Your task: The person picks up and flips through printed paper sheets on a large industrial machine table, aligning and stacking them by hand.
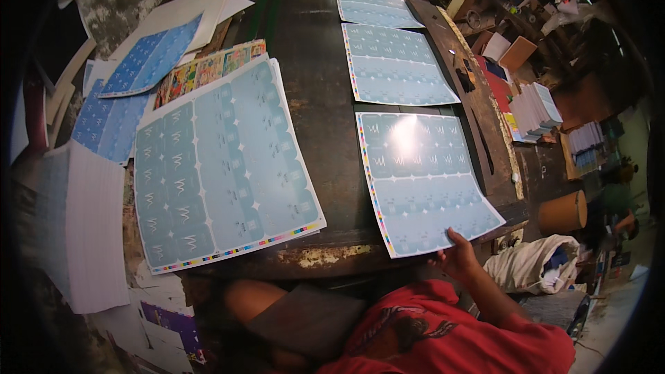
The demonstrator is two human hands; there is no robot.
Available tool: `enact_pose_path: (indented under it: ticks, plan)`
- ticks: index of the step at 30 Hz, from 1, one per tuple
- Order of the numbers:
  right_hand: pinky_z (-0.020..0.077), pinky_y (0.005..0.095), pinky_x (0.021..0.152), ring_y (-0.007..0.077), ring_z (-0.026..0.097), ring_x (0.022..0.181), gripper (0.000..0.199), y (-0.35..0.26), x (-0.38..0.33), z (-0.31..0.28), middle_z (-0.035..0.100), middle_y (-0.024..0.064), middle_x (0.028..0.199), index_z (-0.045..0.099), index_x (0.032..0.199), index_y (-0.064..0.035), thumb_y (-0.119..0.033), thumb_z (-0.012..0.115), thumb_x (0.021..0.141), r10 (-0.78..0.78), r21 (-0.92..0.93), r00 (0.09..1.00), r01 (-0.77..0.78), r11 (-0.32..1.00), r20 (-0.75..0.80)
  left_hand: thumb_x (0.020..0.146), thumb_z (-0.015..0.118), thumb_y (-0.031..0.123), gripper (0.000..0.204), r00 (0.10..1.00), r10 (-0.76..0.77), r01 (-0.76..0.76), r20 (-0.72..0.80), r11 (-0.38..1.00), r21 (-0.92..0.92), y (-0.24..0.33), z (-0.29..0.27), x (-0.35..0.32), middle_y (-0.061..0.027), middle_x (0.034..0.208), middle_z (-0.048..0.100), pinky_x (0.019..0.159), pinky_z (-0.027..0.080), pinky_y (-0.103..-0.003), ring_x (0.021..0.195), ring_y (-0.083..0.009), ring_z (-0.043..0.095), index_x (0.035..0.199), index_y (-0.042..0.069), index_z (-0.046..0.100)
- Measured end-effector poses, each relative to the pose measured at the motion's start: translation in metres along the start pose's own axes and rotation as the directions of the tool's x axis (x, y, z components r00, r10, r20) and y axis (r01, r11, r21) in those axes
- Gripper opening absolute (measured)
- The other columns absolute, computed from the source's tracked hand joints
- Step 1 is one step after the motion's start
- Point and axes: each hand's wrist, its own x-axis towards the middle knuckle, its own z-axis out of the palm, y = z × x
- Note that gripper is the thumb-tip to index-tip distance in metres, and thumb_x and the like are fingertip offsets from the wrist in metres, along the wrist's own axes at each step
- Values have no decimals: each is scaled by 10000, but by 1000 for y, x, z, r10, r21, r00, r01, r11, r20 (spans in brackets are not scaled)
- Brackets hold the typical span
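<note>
- Right hand [457,257] pinched the near edge of a glossy blue printed sheet [422,180] on the bench [318,111].
- Left hand was out of view.
- Best kept flat, clear of the neighbouring sheet [396,66].

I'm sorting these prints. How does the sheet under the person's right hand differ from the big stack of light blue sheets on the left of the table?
The near right sheet lies single and flat, its near edge gripped by the right hand; the left stack is several sheets deep and no hand touches it. The right sheet catches a bright glare near its top; the stack looks evenly lit. The stack looks larger. Both are pale blue printed sheets with a colour bar along one edge, lying on the dark table.
</note>
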Motion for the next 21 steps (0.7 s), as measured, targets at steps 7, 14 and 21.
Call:
enact_pose_path:
  ticks: [7, 14, 21]
  plan:
    - [521, 466, 814, 168, 566, 614, 411, -28, 35, 8, 607, 79, 724, 529, 1074, -53, -448, 509, 963, -56, 56, 980, 46, 997, 189, 980, 489, 416, 571, 952, 192, -258, 238, 922, 289, 45, 42, -87, -137, 1486, 407, 1118, 309, -401, 1354, -280, 401, 1408, 41, 444]
    - [538, 441, 799, 177, 584, 649, 473, -47, 76, 12, 614, 104, 784, 512, 1067, -10, -469, 514, 954, -164, 56, 953, 155, 986, 253, 811, 707, 479, 812, 148, -29, -857, 989, -503, 113, -44, 216, -249, -186, 1502, 382, 1139, 257, -454, 1401, -355, 338, 1417, 16, 429]
    - [543, 443, 797, 186, 584, 702, 466, -57, 115, 29, 609, 130, 846, 487, 1100, 2, -435, 548, 950, -250, 101, 930, 231, 968, 270, 712, 686, 693, 1048, 234, -224, -442, 946, -891, -102, -89, 276, -189, -181, 1545, 303, 1157, 188, -534, 1444, -383, 229, 1465, 41, 361]
